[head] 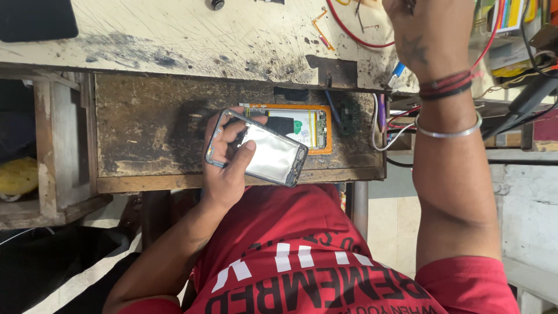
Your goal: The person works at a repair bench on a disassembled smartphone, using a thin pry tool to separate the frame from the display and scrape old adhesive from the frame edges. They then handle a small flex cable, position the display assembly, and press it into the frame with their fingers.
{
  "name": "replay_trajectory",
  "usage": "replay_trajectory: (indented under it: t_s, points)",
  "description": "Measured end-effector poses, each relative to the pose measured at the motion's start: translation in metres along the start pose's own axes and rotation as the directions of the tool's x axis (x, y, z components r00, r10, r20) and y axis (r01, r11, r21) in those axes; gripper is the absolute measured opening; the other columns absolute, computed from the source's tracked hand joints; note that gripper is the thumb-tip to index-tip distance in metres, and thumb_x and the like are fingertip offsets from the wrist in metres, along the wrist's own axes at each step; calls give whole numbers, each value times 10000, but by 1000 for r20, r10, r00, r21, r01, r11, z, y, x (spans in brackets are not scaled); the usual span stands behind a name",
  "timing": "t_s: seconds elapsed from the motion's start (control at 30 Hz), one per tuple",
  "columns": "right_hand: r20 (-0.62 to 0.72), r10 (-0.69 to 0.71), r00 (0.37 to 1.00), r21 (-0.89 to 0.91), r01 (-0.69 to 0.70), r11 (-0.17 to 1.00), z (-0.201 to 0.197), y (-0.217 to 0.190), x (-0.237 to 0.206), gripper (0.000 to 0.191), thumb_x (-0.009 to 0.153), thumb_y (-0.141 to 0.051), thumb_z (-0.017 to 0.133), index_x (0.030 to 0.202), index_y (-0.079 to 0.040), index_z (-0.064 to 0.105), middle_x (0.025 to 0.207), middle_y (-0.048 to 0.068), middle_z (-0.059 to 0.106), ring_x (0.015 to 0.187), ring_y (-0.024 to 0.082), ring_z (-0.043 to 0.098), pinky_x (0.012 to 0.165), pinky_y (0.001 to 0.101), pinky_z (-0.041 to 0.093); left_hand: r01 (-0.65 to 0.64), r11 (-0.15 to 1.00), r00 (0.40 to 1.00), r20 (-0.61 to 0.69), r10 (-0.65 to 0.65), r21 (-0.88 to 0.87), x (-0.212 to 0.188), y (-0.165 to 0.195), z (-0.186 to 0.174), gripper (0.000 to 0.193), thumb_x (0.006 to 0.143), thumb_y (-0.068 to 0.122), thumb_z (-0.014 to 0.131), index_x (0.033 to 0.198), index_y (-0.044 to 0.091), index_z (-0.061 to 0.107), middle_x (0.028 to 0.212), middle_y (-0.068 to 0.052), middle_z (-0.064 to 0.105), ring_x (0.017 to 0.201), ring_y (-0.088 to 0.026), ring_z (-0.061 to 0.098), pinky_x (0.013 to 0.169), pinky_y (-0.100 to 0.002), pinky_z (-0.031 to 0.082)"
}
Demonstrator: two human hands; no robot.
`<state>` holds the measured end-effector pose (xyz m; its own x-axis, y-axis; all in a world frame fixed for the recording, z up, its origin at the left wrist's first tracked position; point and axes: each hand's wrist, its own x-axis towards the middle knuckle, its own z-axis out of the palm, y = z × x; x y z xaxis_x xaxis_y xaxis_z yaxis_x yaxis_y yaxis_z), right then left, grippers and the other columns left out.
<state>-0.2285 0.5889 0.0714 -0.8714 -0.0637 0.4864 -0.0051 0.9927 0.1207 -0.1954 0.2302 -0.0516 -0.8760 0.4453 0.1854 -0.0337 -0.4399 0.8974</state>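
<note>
My left hand (pixel 226 166) grips a phone frame (pixel 273 157) with a silvery inner plate, held over an open wooden drawer (pixel 145 131). The thumb rests on the plate's edge. Just behind it in the drawer lies an opened phone (pixel 311 125) with an orange rim and exposed internals. My right hand (pixel 427 35) reaches up over the scratched white bench top (pixel 192 32), its fingers cut off by the frame's top edge. Dark threads and a silver bangle (pixel 450 131) circle that wrist.
Red wires (pixel 354 35) loop across the bench near the right hand. White and coloured cables (pixel 389 128) hang at the drawer's right end. A small dark circuit board (pixel 350 116) sits in the drawer. Shelves with clutter stand at right, a wooden compartment with something yellow (pixel 17 174) at left.
</note>
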Motion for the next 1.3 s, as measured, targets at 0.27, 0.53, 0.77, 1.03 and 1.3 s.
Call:
replay_trajectory:
  t_s: [0.27,0.53,0.77,1.03,1.3]
  points:
    - [118,-109,987,370,58,927,-37,-65,-23,233,975,25,735,1206,-5,735,1106,186,605,971,368,639,830,439,524,32,994,999,-13,-33,-105,2,-6,1,521,1026,37,596,1496,18,371,1346,-216,671,1251,-211,633,1091,-346,508]
    - [104,-49,993,390,5,921,-21,-116,-20,194,952,-78,801,1140,-110,769,1008,99,667,857,314,685,751,421,542,32,983,998,-41,-41,-183,-2,-7,-2,555,984,30,596,1498,-1,389,1339,-220,669,1240,-218,636,1105,-358,507]
    - [31,-112,993,336,95,937,7,-134,0,207,870,-95,814,1071,-120,771,898,71,668,820,296,673,712,437,522,75,980,995,-53,-86,-183,-3,-3,-6,596,946,42,551,1511,-15,368,1332,-222,665,1211,-226,644,1086,-365,517]
    - [-110,-140,984,345,170,923,0,-140,-9,190,896,-50,801,1069,-85,731,999,66,670,976,319,658,860,429,523,95,974,992,-57,-109,-206,-8,-3,-10,608,956,37,547,1529,-23,355,1358,-239,660,1243,-233,641,1115,-371,507]
    - [132,97,986,551,-155,820,-49,-157,-82,191,987,-124,814,1157,-82,737,1075,91,718,938,254,715,800,354,569,53,978,996,-61,-66,-201,-12,1,-11,602,987,12,559,1544,-7,329,1382,-268,640,1262,-250,639,1112,-380,518]
